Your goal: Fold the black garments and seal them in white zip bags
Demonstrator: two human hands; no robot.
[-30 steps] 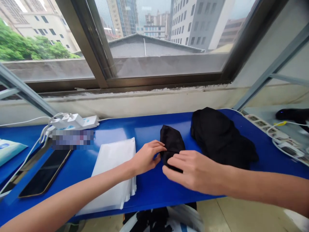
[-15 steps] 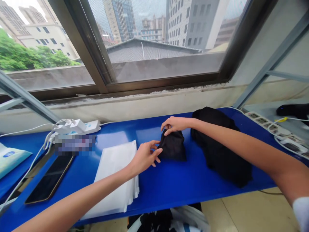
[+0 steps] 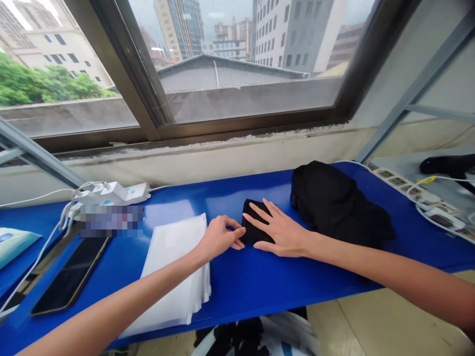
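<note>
A small folded black cloth [image 3: 251,220] lies on the blue table [image 3: 260,282] in the middle. My right hand [image 3: 277,230] rests flat on top of it, fingers stretched out and spread. My left hand [image 3: 219,237] pinches the cloth's left edge with thumb and fingertips. A larger heap of black cloth [image 3: 336,205] sits just to the right of my right hand. A stack of white sheets [image 3: 174,267] lies under my left forearm, to the left of the folded cloth.
A dark phone [image 3: 69,274] lies at the left. A white power strip [image 3: 111,194] with plugs and cables sits by the wall. Another power strip [image 3: 415,195] lies at the far right. Black cloth in a bag [image 3: 256,336] shows below the table's front edge.
My right hand went from the cloth's near side to its far edge, then came down flat on it. The cloth is now folded smaller. My left hand stayed at its left edge.
</note>
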